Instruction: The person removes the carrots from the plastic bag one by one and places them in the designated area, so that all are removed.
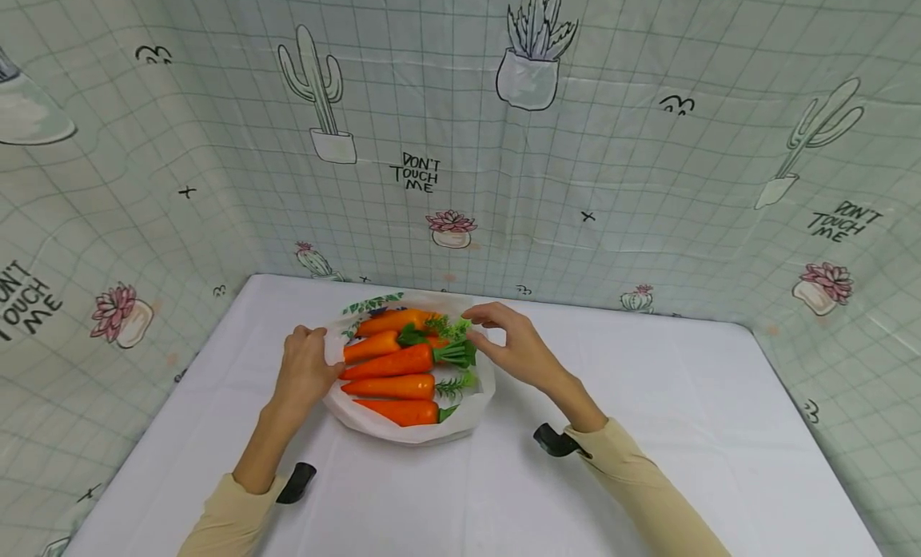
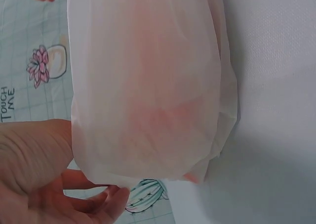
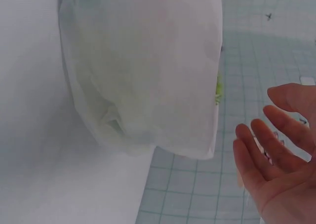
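Note:
A white, thin-walled bag [image 1: 413, 435] with a green leaf print lies wide-mouthed on the table. Inside are several orange carrots [image 1: 387, 363], their tips to the left and green tops [image 1: 453, 352] to the right. My left hand [image 1: 304, 367] grips the bag's left rim; in the left wrist view, fingers of that hand [image 2: 37, 159] curl round the edge. Over the right rim, by the green tops, my right hand [image 1: 524, 348] holds nothing. The right wrist view has this hand [image 3: 281, 159] apart from the bag wall [image 3: 143, 75], fingers loosely bent.
The bag stands on a white-covered table [image 1: 633, 397], toward its back left. Behind and at both sides hangs a grid-patterned curtain [image 1: 612, 157] with cactus drawings, meeting the table's back edge. Black wrist mounts [image 1: 297, 483] sit at both sleeve cuffs.

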Available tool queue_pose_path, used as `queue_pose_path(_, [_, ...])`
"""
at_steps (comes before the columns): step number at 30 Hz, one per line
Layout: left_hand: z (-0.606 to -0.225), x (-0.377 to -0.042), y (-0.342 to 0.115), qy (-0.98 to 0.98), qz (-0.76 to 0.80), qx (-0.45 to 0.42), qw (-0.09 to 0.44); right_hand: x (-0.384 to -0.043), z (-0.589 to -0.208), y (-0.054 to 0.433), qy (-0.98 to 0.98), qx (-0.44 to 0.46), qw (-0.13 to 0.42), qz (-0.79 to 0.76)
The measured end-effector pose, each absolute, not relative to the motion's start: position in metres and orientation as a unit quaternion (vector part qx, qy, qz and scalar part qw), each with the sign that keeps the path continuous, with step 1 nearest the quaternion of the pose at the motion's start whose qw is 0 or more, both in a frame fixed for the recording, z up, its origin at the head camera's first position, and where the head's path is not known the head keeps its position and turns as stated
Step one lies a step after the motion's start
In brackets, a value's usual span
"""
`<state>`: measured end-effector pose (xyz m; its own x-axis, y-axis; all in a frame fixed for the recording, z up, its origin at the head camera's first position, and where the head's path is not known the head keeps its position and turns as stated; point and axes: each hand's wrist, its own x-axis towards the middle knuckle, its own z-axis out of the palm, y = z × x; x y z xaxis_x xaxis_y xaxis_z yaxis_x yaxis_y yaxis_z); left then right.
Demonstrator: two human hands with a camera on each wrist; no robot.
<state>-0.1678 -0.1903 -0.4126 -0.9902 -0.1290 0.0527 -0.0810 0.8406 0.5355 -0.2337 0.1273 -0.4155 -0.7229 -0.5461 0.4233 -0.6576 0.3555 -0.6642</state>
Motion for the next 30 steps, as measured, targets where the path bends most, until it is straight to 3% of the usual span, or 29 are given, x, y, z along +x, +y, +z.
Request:
queue_pose_path(18, [-0.416, -0.165, -0.193, -0.945, -0.32, 0.041, 0.056, -0.23, -0.421, 0.081, -0.816, 0.449, -0.023, 0.363])
queue_pose_path(30, [-0.419, -0.164, -0.195, -0.943, -0.322, 0.039, 0.077, -0.23, -0.418, 0.063, -0.85, 0.451, -0.075, 0.263])
